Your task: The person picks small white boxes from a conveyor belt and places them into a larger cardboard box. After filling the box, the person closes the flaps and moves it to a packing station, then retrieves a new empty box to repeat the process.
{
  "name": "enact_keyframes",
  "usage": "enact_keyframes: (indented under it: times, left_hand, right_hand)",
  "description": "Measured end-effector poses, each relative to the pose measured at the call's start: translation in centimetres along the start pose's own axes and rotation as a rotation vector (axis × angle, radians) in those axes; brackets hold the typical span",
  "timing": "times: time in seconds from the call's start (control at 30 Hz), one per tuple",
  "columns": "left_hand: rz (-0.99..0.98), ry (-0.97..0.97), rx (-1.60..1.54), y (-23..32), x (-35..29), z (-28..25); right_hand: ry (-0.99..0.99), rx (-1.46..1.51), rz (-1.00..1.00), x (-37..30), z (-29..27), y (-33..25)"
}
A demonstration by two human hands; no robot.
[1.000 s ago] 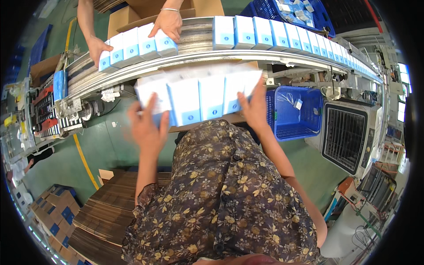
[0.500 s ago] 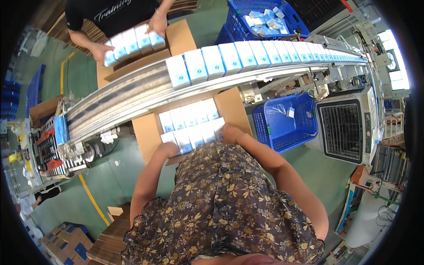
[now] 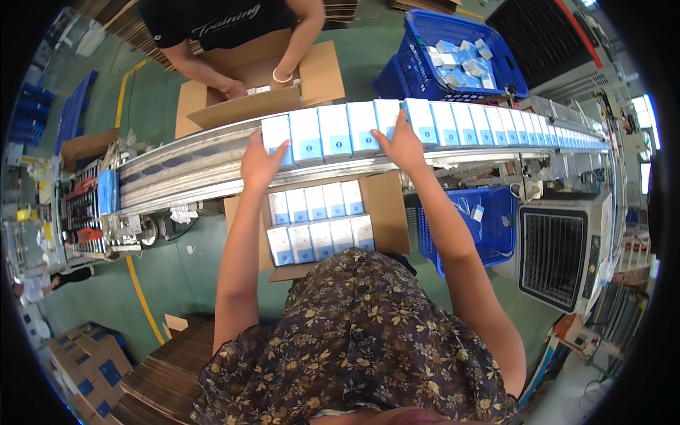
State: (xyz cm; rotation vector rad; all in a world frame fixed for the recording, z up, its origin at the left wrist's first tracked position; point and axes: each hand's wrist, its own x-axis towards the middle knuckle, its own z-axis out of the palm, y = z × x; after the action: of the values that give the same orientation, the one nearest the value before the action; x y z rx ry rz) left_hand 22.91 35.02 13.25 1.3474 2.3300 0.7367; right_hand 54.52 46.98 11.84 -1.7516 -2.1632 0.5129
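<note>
A row of white and blue boxes (image 3: pixel 333 132) stands on the conveyor (image 3: pixel 184 170). My left hand (image 3: pixel 261 161) presses against the left end of a group of these boxes. My right hand (image 3: pixel 401 144) presses against the right end of the same group, so the boxes sit squeezed between both hands. Below the conveyor an open cardboard carton (image 3: pixel 386 212) holds two rows of the same boxes (image 3: pixel 319 221). Neither hand has lifted the group off the belt.
Across the conveyor another person's hands (image 3: pixel 280 78) reach into a second open carton (image 3: pixel 319 71). A blue crate of small boxes (image 3: pixel 460 49) stands at the back right, another blue basket (image 3: pixel 489 219) at my right, beside a grey machine (image 3: pixel 559 248). Flat cardboard stacks (image 3: pixel 163 375) lie lower left.
My hands set a group of boxes into the carton, then rose to the conveyor and closed on a fresh group. The other person moved from the belt to their carton.
</note>
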Motion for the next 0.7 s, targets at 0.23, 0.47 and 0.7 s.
enact_keyframes:
  times: [0.23,0.47,0.7]
  left_hand:
    - [-0.061,0.034,-0.1,-2.0,1.7,-2.1]
    - [0.384,0.536,-0.429,2.9,-10.5,-11.8]
    - [0.255,0.191,-0.105,-8.9,-19.3,-0.1]
  right_hand:
    - [0.039,0.343,0.078,-0.6,-1.8,-6.7]
    - [0.565,0.478,-0.178,-13.3,-11.2,-8.9]
    - [0.104,0.217,-0.154,-22.0,3.5,-0.6]
